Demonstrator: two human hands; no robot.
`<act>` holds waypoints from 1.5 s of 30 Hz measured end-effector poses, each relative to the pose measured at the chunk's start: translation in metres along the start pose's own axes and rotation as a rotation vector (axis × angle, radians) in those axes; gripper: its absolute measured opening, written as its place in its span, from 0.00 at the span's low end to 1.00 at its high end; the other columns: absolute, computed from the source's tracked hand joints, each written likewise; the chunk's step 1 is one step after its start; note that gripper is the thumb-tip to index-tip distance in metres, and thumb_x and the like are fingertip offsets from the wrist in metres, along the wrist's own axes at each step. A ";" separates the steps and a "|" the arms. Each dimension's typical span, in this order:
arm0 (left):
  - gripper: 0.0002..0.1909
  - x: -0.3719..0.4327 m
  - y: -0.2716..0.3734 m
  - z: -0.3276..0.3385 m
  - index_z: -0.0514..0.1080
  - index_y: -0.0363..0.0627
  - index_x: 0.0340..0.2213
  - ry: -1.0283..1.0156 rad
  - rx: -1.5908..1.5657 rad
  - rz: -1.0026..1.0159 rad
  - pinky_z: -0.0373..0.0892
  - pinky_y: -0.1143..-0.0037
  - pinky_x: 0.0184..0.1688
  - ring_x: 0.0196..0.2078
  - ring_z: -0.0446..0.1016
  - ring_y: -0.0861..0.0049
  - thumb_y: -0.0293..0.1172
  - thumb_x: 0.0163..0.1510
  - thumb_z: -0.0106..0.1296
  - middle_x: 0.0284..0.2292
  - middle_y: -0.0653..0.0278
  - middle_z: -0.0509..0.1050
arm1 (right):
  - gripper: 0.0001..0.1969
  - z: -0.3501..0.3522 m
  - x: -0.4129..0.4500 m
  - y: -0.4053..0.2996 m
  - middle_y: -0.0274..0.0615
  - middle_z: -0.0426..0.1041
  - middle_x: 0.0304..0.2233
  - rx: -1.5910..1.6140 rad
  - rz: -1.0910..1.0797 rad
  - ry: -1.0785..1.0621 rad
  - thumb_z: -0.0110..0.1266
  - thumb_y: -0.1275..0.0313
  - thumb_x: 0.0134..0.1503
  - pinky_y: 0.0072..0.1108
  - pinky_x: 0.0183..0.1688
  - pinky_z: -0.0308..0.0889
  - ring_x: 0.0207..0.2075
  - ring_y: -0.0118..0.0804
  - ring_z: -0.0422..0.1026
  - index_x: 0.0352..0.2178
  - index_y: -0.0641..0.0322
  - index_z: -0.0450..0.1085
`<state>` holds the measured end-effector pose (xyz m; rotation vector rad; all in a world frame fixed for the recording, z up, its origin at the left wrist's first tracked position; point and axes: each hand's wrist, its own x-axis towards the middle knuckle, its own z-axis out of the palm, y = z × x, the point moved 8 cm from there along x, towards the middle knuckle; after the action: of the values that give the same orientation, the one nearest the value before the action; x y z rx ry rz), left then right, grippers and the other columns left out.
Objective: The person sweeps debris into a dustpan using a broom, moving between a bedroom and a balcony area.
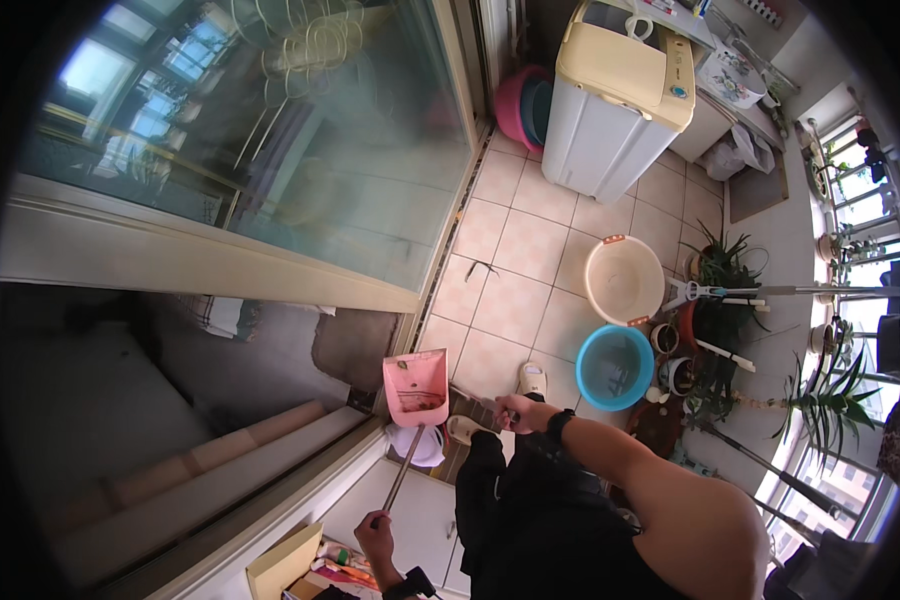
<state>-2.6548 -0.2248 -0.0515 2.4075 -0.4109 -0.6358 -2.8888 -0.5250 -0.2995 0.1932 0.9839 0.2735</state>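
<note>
A pink long-handled dustpan, with dark debris and a small leaf-like piece in it, is near the glass door's track. My left hand is closed around the end of its metal handle, at the lower left. To the right of the pan, my right hand grips the handle of a slim tool whose thin shaft points towards the pan; its kind cannot be told. Farther up on the tiled floor lie thin dark strands. My slippered feet stand just past my right hand.
A cream basin and a blue basin with water stand on the right, beside potted plants and leaning poles. A washing machine stands at the top. The sliding glass door fills the left. A white cabinet is below.
</note>
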 end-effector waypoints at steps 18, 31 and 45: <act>0.06 -0.096 -0.037 0.038 0.77 0.35 0.24 0.080 -0.155 -0.255 0.56 0.82 0.20 0.17 0.61 0.89 0.20 0.43 0.51 0.15 0.73 0.69 | 0.22 -0.004 -0.062 -0.071 0.30 0.56 0.18 0.011 -0.157 -0.058 0.40 0.80 0.52 0.16 0.17 0.54 0.14 0.23 0.55 0.47 0.41 0.58; 0.08 -0.104 -0.028 0.061 0.77 0.34 0.24 0.050 -0.111 -0.297 0.61 0.83 0.21 0.17 0.66 0.87 0.22 0.41 0.50 0.14 0.69 0.71 | 0.06 0.021 0.043 -0.247 0.28 0.59 0.13 0.524 -0.139 -0.243 0.44 0.76 0.48 0.14 0.17 0.59 0.15 0.24 0.60 0.18 0.58 0.58; 0.07 -0.106 -0.024 0.068 0.77 0.34 0.24 0.093 -0.155 -0.332 0.56 0.82 0.19 0.16 0.62 0.88 0.21 0.41 0.51 0.14 0.71 0.69 | 0.37 0.012 -0.038 -0.105 0.27 0.53 0.18 0.355 -0.096 -0.392 0.40 0.82 0.49 0.13 0.17 0.52 0.15 0.21 0.54 0.59 0.31 0.48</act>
<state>-2.7766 -0.1933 -0.0782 2.3624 0.0779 -0.6671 -2.8836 -0.6374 -0.2926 0.5021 0.6421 -0.0314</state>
